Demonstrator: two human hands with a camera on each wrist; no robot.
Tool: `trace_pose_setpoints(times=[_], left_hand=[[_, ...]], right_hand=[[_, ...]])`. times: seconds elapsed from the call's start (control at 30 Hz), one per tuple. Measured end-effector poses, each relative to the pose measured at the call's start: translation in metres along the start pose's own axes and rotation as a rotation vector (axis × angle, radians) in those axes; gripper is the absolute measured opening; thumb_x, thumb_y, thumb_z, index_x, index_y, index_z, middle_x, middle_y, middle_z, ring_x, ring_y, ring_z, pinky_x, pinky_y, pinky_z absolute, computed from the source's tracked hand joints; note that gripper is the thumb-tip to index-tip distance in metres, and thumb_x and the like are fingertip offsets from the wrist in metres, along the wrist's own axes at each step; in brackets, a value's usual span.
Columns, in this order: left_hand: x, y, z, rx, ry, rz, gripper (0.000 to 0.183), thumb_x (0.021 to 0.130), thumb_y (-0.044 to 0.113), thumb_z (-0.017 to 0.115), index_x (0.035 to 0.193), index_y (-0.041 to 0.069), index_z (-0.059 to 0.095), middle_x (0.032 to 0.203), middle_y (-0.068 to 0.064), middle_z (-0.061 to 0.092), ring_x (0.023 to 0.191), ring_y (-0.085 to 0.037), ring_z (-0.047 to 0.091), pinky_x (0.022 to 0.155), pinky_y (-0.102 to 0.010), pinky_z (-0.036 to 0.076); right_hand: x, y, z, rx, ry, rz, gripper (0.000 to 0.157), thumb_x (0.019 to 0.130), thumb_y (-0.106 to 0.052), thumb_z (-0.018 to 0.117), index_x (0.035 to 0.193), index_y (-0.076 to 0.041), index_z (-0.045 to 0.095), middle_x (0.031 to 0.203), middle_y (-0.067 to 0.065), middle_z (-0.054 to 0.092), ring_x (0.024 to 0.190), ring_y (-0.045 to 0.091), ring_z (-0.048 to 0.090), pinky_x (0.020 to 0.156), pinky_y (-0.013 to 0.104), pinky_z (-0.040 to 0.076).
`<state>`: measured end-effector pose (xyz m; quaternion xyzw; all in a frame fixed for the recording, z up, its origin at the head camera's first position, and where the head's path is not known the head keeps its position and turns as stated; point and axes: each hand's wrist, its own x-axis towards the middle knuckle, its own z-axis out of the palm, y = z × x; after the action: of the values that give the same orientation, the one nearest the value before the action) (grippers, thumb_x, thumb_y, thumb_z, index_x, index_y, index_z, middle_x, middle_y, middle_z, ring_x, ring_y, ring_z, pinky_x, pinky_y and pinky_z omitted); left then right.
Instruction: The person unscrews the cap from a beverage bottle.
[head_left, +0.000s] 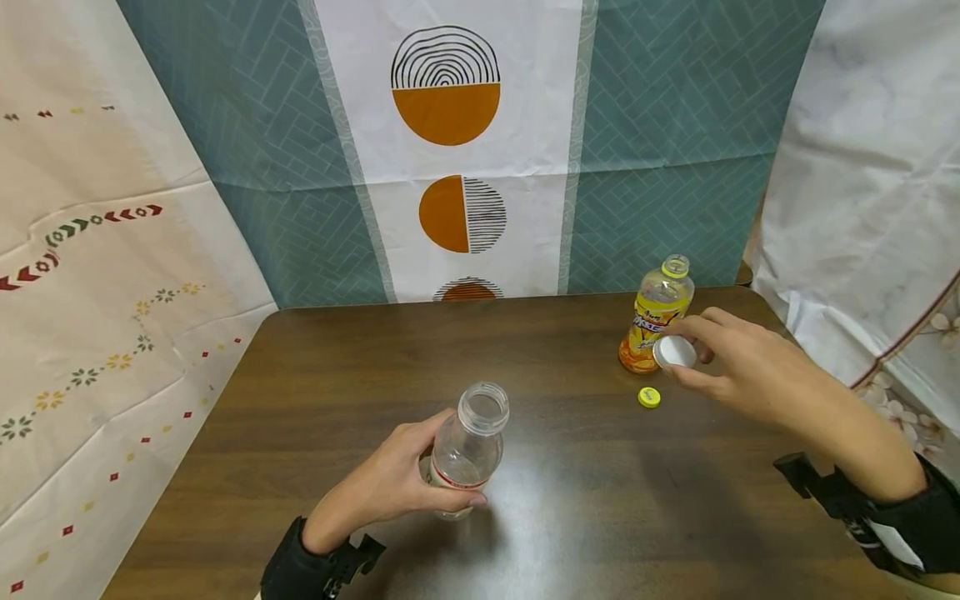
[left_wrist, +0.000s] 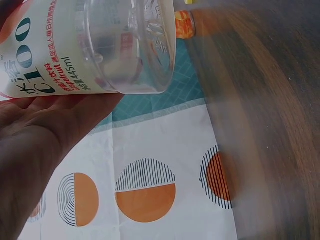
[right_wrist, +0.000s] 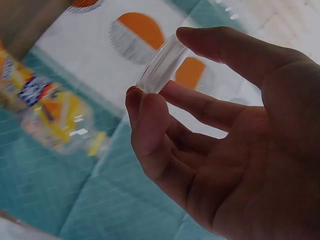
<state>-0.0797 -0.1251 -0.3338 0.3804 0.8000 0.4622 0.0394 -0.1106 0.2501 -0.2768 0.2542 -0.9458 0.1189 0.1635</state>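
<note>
My left hand (head_left: 408, 475) grips a clear plastic bottle (head_left: 467, 454) with no cap on its wide mouth. Its pale label with red and dark print faces the left wrist view, where the bottle (left_wrist: 125, 45) looks empty. Between thumb and fingers, my right hand (head_left: 738, 362) pinches a white bottle cap (head_left: 674, 352) by its edge. The ridged side of that cap (right_wrist: 164, 65) shows in the right wrist view. Just beyond the right hand stands an uncapped drink bottle (head_left: 663, 300) with a yellow label and some orange at its base.
On the brown wooden table (head_left: 337, 375) a small yellow cap (head_left: 648, 397) lies in front of the yellow-labelled bottle. A teal and white patterned cloth (head_left: 517, 100) hangs behind the table's far edge. Light cloths hang on the left (head_left: 90, 317) and right (head_left: 862, 167).
</note>
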Motion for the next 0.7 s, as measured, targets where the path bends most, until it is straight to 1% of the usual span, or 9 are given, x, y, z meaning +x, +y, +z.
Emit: trace_pose_setpoints(times=[0.1,0.2,0.33,0.43,0.57,0.7], left_hand=[[-0.001,-0.001,0.000,-0.004,0.002,-0.017,0.061,0.070,0.019,0.084,0.122,0.015,0.053,0.101,0.002,0.067,0.088,-0.011,0.063,0.074,-0.038,0.056],[-0.002,-0.002,0.000,-0.004,0.006,-0.021,0.062,0.069,0.019,0.084,0.122,0.015,0.053,0.101,0.003,0.067,0.089,-0.010,0.063,0.074,-0.037,0.056],[-0.003,-0.002,-0.001,-0.008,0.010,-0.009,0.062,0.069,0.018,0.084,0.122,0.014,0.052,0.101,0.002,0.067,0.088,-0.011,0.063,0.074,-0.037,0.056],[-0.004,-0.002,-0.001,-0.016,0.017,-0.003,0.062,0.069,0.018,0.084,0.122,0.015,0.053,0.102,0.004,0.067,0.088,-0.011,0.063,0.075,-0.037,0.056],[-0.005,-0.002,-0.002,-0.018,0.026,0.001,0.062,0.069,0.018,0.084,0.122,0.015,0.053,0.102,0.004,0.067,0.089,-0.011,0.063,0.075,-0.037,0.056],[-0.005,-0.002,-0.002,-0.017,0.030,0.000,0.063,0.069,0.017,0.084,0.123,0.015,0.052,0.102,0.004,0.067,0.089,-0.011,0.063,0.075,-0.038,0.055]], right_hand=[[-0.001,0.012,0.006,0.011,-0.036,0.055,0.032,0.075,-0.016,0.076,0.103,-0.006,0.065,0.082,0.003,0.058,0.070,0.017,0.057,0.054,0.038,0.046],[-0.002,0.024,0.014,0.026,-0.086,0.109,0.033,0.075,-0.015,0.076,0.103,-0.002,0.064,0.082,0.007,0.059,0.070,0.021,0.057,0.055,0.039,0.046],[-0.006,0.041,0.027,0.038,-0.149,0.170,0.036,0.075,-0.015,0.075,0.103,0.003,0.063,0.079,0.010,0.058,0.067,0.022,0.054,0.054,0.039,0.045],[-0.008,0.057,0.037,0.040,-0.192,0.186,0.037,0.075,-0.015,0.075,0.103,0.007,0.062,0.077,0.011,0.058,0.064,0.020,0.052,0.053,0.037,0.044],[-0.011,0.080,0.050,0.044,-0.242,0.196,0.037,0.074,-0.014,0.075,0.098,0.010,0.062,0.074,0.012,0.060,0.063,0.020,0.053,0.051,0.037,0.044],[-0.015,0.099,0.062,0.057,-0.278,0.226,0.036,0.072,-0.014,0.076,0.092,0.011,0.059,0.071,0.014,0.061,0.062,0.024,0.055,0.051,0.040,0.045]])
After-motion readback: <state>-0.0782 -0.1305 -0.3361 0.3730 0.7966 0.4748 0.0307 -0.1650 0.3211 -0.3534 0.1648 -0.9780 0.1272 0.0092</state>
